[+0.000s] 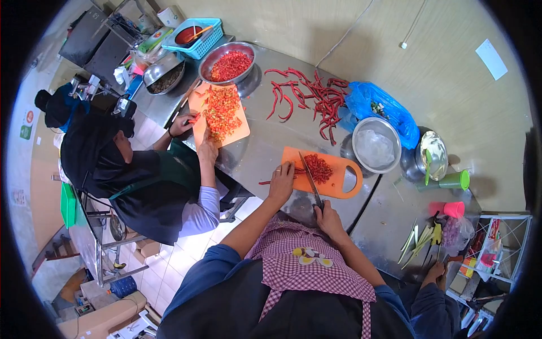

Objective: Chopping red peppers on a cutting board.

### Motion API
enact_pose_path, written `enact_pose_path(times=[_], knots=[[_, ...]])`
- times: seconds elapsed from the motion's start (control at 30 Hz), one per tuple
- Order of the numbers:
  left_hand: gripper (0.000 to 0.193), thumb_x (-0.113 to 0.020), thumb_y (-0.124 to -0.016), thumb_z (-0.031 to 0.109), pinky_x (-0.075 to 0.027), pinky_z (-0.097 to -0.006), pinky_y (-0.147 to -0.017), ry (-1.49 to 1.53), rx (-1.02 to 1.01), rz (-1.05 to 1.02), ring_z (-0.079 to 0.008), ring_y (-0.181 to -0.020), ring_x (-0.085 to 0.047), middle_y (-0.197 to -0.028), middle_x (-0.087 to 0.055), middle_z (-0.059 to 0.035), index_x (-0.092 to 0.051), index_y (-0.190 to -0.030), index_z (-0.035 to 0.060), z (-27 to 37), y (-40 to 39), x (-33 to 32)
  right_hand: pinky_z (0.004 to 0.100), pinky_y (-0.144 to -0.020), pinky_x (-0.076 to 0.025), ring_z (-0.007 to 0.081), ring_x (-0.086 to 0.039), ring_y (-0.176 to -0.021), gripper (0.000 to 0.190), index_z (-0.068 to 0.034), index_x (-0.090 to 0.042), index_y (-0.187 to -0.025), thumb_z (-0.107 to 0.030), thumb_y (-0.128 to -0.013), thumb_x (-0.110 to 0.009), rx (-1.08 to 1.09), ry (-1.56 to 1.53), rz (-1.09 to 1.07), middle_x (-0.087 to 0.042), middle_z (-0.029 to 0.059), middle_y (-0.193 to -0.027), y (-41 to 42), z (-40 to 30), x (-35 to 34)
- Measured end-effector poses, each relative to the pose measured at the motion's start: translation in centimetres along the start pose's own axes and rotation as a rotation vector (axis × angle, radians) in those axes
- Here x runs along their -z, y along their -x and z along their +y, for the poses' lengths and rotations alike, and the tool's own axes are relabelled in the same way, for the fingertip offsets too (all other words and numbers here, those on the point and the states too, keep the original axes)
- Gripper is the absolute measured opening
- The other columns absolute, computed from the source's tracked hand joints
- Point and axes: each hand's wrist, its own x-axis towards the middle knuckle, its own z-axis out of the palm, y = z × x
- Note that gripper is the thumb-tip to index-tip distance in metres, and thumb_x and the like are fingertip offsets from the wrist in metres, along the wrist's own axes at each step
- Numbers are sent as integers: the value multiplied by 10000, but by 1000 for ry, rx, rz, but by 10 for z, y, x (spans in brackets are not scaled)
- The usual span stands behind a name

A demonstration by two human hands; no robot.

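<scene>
My left hand [282, 181] presses red chili peppers [299, 170] against the left part of an orange plastic cutting board [296, 154]; one long chili sticks out to the left under it. My right hand [328, 216] grips the dark handle of a kitchen knife [311, 178], whose blade lies across the board just right of my left fingers. Chopped red chili [320, 168] is heaped to the right of the blade. Beyond the board, whole red chilies [326, 99] are spread on the metal table [254, 156].
A co-worker at the left cuts chilies on a light orange board [237, 135]. A metal bowl of chopped chili [227, 63] stands behind it. Right of my board are a metal bowl with a plastic bag [376, 146], a blue plastic bag [381, 110] and a green cup [455, 181]. Another person's hands [438, 271] are at lower right.
</scene>
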Motion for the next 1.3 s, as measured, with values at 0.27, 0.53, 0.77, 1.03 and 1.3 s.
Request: enact_pose_path(times=[0.27,0.53,0.77,1.03,1.3], knots=[[594,-609,-818,150,-417,-424,-913,49,-53,-13,-351,-1122,-465,-1233,-450,-176,-396,-1353,6,6,-21,4,552,-645,-467,503,-594,-730,347,25,-403,-1049,-288,-936,-501,-23,13,-22,-597,335,-758,0,-1,-3],[540,-672,-804,196,-460,-385,-909,436,46,-114,-327,-1065,-542,-1189,-538,-141,-475,-1287,58,-10,-15,25,549,-641,-475,489,-603,-722,350,17,-402,-1035,-301,-930,-503,-56,40,-11,-604,319,-753,-1,2,-4],[258,-641,-822,175,-509,-357,-820,389,-5,36,-263,-999,-600,-1116,-624,-64,-640,-1069,101,-8,-7,18,549,-648,-481,477,-611,-725,348,16,-401,-1008,-322,-949,-463,-64,121,-26,-616,300,-758,0,-5,-1],[214,-639,-808,152,-520,-348,-764,307,64,70,-252,-917,-604,-1037,-632,-27,-658,-1020,129,-2,-8,23,542,-654,-483,467,-616,-743,347,16,-401,-1014,-326,-961,-428,-76,143,-30,-622,289,-774,-3,-11,4],[242,-618,-803,118,-519,-343,-755,284,70,115,-241,-948,-580,-1052,-613,-8,-663,-1039,150,-5,-5,25,544,-655,-481,469,-615,-747,336,11,-392,-1028,-316,-960,-434,-58,108,-20,-621,292,-781,8,-23,9]])
